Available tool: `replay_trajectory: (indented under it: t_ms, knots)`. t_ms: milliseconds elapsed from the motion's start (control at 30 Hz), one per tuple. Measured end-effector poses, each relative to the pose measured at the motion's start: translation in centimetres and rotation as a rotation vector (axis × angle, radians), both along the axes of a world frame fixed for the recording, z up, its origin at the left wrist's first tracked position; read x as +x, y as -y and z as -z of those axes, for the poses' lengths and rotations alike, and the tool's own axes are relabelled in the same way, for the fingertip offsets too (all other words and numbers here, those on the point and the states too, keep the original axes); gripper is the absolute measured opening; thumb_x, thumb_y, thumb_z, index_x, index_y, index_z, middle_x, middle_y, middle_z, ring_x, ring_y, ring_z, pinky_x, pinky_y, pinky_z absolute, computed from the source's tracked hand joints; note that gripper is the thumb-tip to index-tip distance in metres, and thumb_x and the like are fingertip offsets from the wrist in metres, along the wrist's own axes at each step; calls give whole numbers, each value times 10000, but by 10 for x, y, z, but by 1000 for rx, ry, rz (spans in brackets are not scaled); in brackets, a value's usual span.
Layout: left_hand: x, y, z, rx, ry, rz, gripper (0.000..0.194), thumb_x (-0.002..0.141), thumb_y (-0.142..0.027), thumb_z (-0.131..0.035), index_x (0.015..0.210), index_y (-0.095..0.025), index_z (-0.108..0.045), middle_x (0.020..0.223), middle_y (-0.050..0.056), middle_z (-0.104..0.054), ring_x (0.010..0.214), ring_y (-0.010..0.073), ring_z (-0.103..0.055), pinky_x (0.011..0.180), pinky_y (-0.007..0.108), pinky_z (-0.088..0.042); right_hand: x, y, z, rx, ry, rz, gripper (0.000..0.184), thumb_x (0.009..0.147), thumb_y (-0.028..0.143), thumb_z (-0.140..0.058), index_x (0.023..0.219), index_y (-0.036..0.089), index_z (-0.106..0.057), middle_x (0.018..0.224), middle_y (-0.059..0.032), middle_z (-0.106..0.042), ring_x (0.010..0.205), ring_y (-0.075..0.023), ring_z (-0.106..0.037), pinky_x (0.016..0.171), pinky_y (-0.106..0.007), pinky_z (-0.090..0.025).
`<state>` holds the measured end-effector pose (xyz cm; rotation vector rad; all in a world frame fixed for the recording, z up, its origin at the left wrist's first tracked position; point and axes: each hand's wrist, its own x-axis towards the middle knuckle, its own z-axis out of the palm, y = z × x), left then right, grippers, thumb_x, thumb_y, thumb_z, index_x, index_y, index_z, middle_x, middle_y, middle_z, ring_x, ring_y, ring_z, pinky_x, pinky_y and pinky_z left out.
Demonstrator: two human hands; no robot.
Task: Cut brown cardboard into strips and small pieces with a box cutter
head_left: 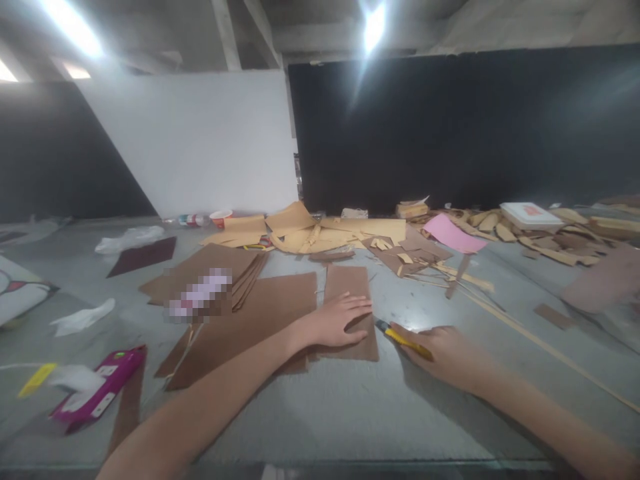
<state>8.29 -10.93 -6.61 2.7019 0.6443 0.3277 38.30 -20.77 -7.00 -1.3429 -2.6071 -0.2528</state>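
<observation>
No readable text or labels anywhere

Bare grey tabletop [310, 427] lies between the forearms; scraps crowd the far side.
A hand could pass there, or over the smaller patch beyond the yellow cutter [407, 342], which the right hand [440, 353] holds just beside the narrow brown piece [349, 280]. The left hand [340, 321] lies across that piece, and its forearm bars the way to the larger brown sheets [270, 300] from the near side. A purple box [113, 383] obstructs the left. Tan offcuts [345, 233], a pink sheet [453, 235] and a white box [530, 215] line the back; a long thin strip [540, 337] slants across the right.
</observation>
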Motion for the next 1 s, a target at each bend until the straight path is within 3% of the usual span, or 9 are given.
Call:
replay_trajectory:
  t_ms: [267, 467, 733, 1000]
  knots:
    - [1, 0, -1, -4, -1, -2, 665, 1029, -541, -554, 1624, -268, -441, 1701, 70, -416, 1605, 248, -339, 1362, 479, -147, -5, -12, -2, -61, 62, 18, 458, 1105, 390, -433, 1535, 301, -565, 742, -21, -778, 596, -190, -701, 565, -271, -306]
    - [2, -1, -2, -26, -41, -6, 710, 1021, -547, -554, 1637, -220, -419, 1736, 86, -338, 1637, 252, -255, 1368, 475, -139, -1, -8, -6, -83, 82, 34, 462, 1112, 401, -434, 1541, 292, -566, 740, -31, -777, 610, -191, -705, 571, -279, -303]
    - [3, -2, -2, -43, -35, -18, 739, 1013, -560, -564, 1655, -245, -375, 1743, 73, -327, 1631, 251, -273, 1372, 465, -144, -4, -16, -7, -171, 66, 98, 472, 1102, 412, -435, 1542, 311, -574, 853, -71, -808, 699, -223, -747, 600, -285, -344]
    - [3, -2, -2, -25, -38, -10, 736, 1022, -553, -556, 1661, -248, -357, 1743, 77, -328, 1632, 257, -271, 1367, 477, -152, -2, -24, -13, -217, 85, 110, 475, 1104, 417, -433, 1546, 324, -579, 837, -81, -804, 712, -237, -748, 609, -290, -340]
